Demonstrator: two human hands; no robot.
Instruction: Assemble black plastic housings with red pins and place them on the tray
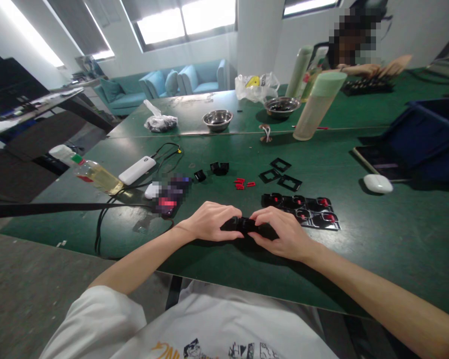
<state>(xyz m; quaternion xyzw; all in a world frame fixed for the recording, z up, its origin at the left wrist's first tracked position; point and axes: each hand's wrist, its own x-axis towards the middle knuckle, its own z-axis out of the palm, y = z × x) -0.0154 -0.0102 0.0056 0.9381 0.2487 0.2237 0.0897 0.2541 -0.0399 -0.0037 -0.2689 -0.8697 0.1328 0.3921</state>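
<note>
Near the front edge of the green table (217, 259), my left hand (211, 222) and my right hand (282, 232) grip a small black part (244, 224) from both sides, fingers and thumbs closed on it. Right of it lies a row of glossy black pieces with red inserts (314, 212), partly behind my right hand. Several small red pieces (240, 184) are beyond my hands. Farther right are three flat black frames (290, 182). Small black blocks (219, 168) stand behind and to the left.
Left are a phone (175, 194), a white power bank (137, 170), cables and a bottle (97, 175). Behind stand steel bowls (217, 119) and a tall bottle (318, 107). A blue bin (430, 137) and white case (377, 183) are right; another person's hands (381, 69) work beyond.
</note>
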